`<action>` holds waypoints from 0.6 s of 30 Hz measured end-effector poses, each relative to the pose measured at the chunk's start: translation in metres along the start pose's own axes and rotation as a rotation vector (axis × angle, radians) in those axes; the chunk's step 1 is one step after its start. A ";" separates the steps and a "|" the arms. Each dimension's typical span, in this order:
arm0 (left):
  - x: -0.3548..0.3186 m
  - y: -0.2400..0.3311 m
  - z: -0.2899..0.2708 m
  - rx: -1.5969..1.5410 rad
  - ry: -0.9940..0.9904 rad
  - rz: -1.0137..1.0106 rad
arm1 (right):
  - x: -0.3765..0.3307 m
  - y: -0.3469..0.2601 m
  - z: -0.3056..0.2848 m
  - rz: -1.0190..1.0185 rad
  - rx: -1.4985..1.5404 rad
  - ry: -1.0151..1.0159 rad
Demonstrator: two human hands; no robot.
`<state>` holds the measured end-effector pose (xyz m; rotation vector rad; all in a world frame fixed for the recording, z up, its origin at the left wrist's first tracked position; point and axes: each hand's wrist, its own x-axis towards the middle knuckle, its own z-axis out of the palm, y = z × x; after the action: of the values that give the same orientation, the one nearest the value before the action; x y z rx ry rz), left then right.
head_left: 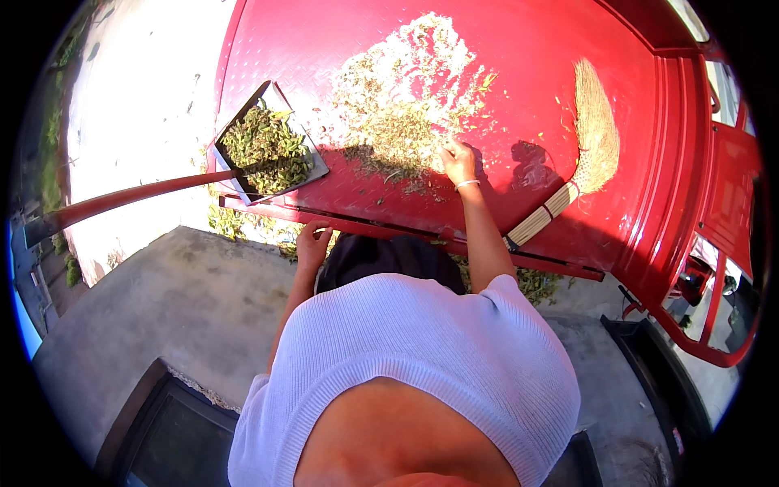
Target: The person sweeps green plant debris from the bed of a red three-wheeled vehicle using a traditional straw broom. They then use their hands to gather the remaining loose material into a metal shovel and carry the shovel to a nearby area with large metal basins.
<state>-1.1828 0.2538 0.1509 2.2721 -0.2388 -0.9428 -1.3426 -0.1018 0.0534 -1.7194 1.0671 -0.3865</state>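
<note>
My right hand (459, 161), with a pale band at the wrist, reaches over the red truck bed (519, 89). It touches the near right side of a spread pile of dry plant bits (406, 105). Its fingers are pinched together; what they hold, if anything, is too small to make out. Lower and to the left, my left hand (312, 245) hangs by the bed's near edge, fingers loosely bent and apart, nothing visible in them. Close to it, a metal scoop shovel (317, 165) full of greenish plant matter (264, 146) rests on the bed's left corner.
The shovel's long handle (138, 195) sticks out leftward past the bed. A straw broom (596, 130) lies on the right, its handle toward the near edge. Loose leaves (231, 223) lie below the edge. The red cab (726, 195) stands far right; a dark container (174, 430) is lower left.
</note>
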 end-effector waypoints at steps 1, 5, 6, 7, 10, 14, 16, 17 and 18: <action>0.001 -0.004 -0.003 0.014 0.019 0.002 | -0.011 0.017 -0.008 0.011 0.063 0.011; 0.005 -0.009 -0.042 -0.005 0.128 -0.061 | -0.087 0.033 -0.064 0.222 0.063 -0.188; 0.010 -0.017 -0.058 -0.052 0.191 -0.060 | -0.112 0.033 -0.071 0.324 0.102 -0.189; 0.016 -0.026 -0.077 -0.018 0.279 -0.009 | -0.138 0.041 -0.080 0.329 0.066 -0.242; 0.027 -0.018 -0.140 -0.110 0.575 -0.041 | -0.214 0.086 -0.084 0.096 -0.271 -0.291; 0.045 0.052 -0.215 -0.217 0.865 0.238 | -0.286 0.098 -0.063 0.552 -0.699 -0.619; 0.057 0.090 -0.242 -0.249 0.844 0.413 | -0.306 0.120 -0.044 0.555 -0.722 -0.594; 0.065 0.103 -0.254 -0.280 0.744 0.515 | -0.311 0.123 -0.035 0.536 -0.694 -0.557; 0.076 0.113 -0.263 -0.312 0.637 0.617 | -0.313 0.122 -0.025 0.518 -0.668 -0.515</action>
<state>-0.9386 0.2705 0.3179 1.9052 -0.4346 0.0692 -1.5911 0.1250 0.0278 -1.8541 1.2629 0.7831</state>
